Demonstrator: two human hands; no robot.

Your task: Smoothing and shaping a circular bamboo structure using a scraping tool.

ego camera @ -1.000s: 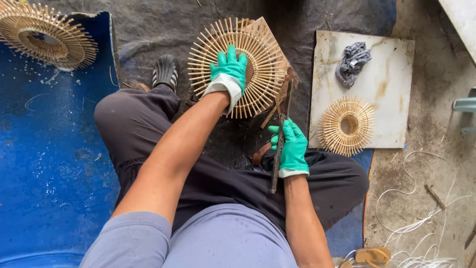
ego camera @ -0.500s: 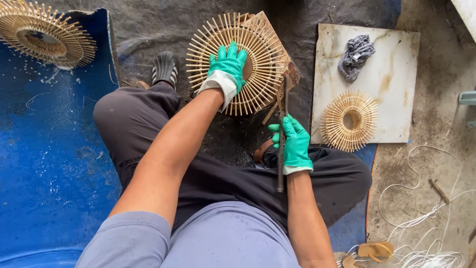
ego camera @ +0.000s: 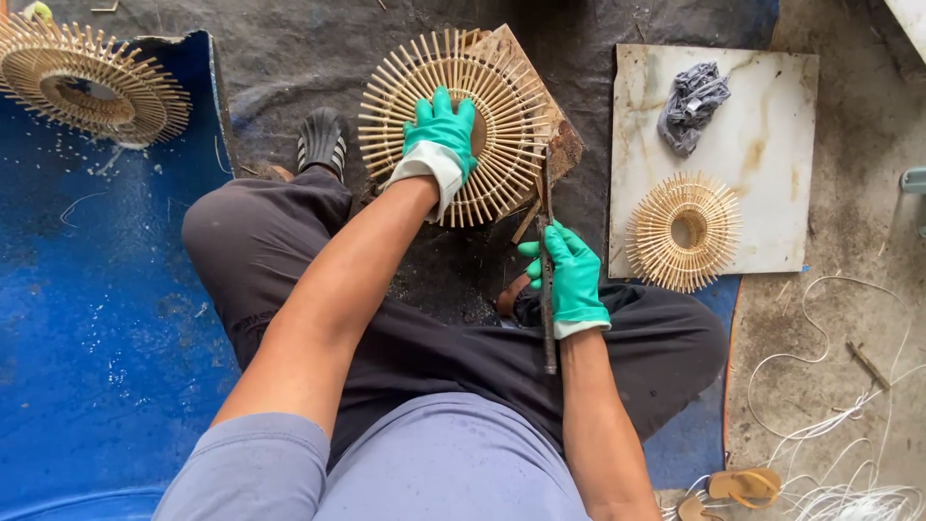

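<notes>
A blue tarp (ego camera: pixel 87 318) covers the floor on the left, with a dark grey sheet (ego camera: pixel 280 68) spread beyond it. The person sits on these with legs in dark trousers (ego camera: pixel 289 260) folded, one black shoe (ego camera: pixel 322 141) showing near the knee. To the right lies a pale stone slab (ego camera: pixel 772 154), carrying a crumpled grey cloth (ego camera: pixel 691 104) and a small round bamboo frame (ego camera: pixel 684 232). Another bamboo frame (ego camera: pixel 92 82) rests at the far left on the tarp. In the middle, a large round bamboo frame (ego camera: pixel 511 116) lies on a wooden block (ego camera: pixel 559 145) in front of the knees. The left hand (ego camera: pixel 439 135), in a green glove, presses flat on its centre with fingers spread. The right hand (ego camera: pixel 569 275), also gloved, is closed around a long thin metal blade (ego camera: pixel 547 232), which seems to touch the frame's right rim. White cord (ego camera: pixel 830 425) trails at the lower right.
</notes>
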